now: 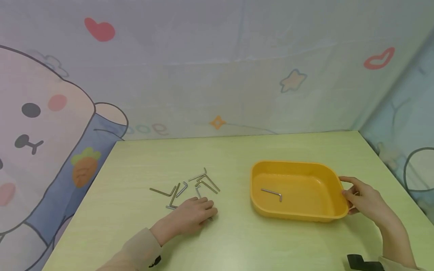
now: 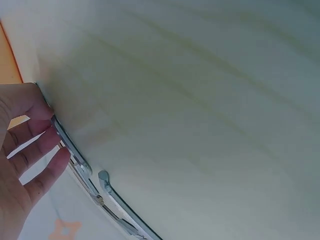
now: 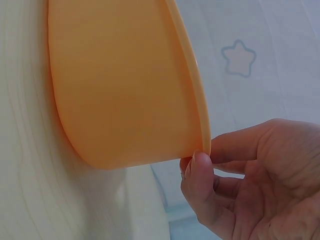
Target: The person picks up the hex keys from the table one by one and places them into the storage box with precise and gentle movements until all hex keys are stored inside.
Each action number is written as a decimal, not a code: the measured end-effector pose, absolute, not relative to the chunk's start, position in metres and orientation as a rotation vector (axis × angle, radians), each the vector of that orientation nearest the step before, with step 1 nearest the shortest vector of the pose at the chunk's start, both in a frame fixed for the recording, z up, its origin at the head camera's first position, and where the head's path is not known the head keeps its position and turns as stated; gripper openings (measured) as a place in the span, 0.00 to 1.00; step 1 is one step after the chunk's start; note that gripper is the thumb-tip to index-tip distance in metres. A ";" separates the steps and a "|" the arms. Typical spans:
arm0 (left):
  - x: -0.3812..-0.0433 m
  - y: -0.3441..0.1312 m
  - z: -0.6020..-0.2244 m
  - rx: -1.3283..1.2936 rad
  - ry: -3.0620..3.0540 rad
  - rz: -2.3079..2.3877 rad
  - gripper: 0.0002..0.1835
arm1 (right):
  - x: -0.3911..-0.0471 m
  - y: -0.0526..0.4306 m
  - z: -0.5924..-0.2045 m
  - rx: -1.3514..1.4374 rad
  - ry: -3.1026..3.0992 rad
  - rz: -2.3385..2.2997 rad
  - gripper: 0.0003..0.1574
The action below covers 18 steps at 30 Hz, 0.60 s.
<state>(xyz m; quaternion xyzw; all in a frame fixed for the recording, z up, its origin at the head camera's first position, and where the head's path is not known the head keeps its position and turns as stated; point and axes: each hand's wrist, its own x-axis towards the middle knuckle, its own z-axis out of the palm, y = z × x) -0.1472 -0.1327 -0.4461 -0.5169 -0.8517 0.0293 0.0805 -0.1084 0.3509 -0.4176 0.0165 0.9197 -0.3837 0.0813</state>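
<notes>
My left hand [image 1: 191, 216] is low over the table beside a loose group of hex keys [image 1: 212, 183], some silver and some brassy. In the left wrist view its thumb and fingertips pinch a silver hex key [image 2: 72, 146], mostly covered by the hand in the head view. Another hex key [image 2: 125, 206] lies close by on the tabletop. At the right stands a yellow plastic tray [image 1: 301, 217] with a single silver hex key [image 1: 271, 192] inside. My right hand [image 1: 367, 199] grips the tray's right end, thumb and fingers on its rim [image 3: 204, 120].
The pale wood-look table [image 1: 234, 241] ends at a printed cloth backdrop [image 1: 203, 82] behind it. Another cloth wall [image 1: 413, 113] borders the right side. Between the hex keys and the tray lies a strip of bare tabletop.
</notes>
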 end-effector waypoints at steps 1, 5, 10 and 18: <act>-0.147 -0.132 -0.446 -1.550 -2.552 0.095 0.12 | -0.108 0.351 -0.417 0.050 2.748 -1.148 0.31; -0.147 -0.131 -0.446 -1.561 -2.566 0.132 0.12 | -0.108 0.351 -0.417 0.052 2.746 -1.151 0.31; -0.148 -0.131 -0.446 -1.561 -2.571 0.151 0.11 | -0.107 0.350 -0.416 0.046 2.748 -1.150 0.31; -0.148 -0.131 -0.446 -1.570 -2.561 0.153 0.11 | -0.108 0.351 -0.417 0.049 2.738 -1.156 0.31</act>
